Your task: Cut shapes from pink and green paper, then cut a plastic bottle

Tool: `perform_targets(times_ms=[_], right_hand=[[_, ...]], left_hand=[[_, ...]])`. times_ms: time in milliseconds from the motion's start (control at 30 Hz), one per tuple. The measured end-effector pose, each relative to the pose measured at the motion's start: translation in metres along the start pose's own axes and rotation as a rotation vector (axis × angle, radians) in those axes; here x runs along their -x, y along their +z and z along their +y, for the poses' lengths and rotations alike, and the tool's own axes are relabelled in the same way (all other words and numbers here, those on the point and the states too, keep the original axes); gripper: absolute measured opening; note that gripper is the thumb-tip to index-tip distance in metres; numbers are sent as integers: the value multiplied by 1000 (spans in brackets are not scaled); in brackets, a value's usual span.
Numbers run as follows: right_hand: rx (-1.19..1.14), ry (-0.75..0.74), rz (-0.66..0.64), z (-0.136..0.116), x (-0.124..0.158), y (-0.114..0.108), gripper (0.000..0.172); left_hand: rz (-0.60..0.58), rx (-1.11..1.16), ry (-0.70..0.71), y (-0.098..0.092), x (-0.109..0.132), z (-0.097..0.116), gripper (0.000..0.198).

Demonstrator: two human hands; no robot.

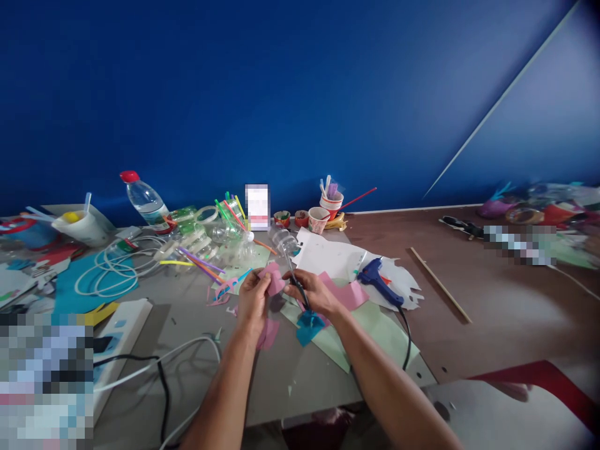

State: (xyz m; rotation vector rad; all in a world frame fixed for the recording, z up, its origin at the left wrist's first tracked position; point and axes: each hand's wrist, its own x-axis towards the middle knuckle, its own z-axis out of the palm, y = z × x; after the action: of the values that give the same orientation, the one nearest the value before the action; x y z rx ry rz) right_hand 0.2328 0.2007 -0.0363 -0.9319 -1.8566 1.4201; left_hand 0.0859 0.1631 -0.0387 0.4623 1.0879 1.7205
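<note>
My left hand point(255, 295) pinches a small cut piece of pink paper point(272, 279) between thumb and fingers. Close beside it, my right hand point(316, 292) is closed on a pair of dark scissors point(297, 282), the blades pointing up and away from me. The blades are next to the paper; whether they touch it I cannot tell. Under my right wrist lies a scrap of blue paper point(309, 326), on a pale green sheet point(379, 334). A larger pink sheet point(347, 292) lies just right of my right hand.
A blue glue gun point(379, 279) rests on torn white paper point(323, 251), its cord trailing toward me. Beyond stand paper cups point(319, 219) and a lit phone point(257, 206). Plastic bottles point(147, 200), straws and cables crowd the left, near a power strip point(124, 334). A wooden stick point(440, 284) lies right.
</note>
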Motion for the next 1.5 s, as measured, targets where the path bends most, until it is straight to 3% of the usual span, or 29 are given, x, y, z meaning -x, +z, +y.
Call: perform_targets(times_ms=[367, 767, 1100, 1500], right_hand=[[84, -18, -63, 0, 1, 4, 36], [222, 5, -39, -2, 1, 5, 33], [260, -11, -43, -3, 1, 2, 34], [386, -4, -48, -5, 4, 8, 31]], left_hand=[[-30, 91, -50, 1, 1, 3, 31], [46, -20, -15, -1, -4, -1, 33], [-18, -85, 56, -7, -5, -2, 34], [52, 6, 45, -10, -11, -6, 36]])
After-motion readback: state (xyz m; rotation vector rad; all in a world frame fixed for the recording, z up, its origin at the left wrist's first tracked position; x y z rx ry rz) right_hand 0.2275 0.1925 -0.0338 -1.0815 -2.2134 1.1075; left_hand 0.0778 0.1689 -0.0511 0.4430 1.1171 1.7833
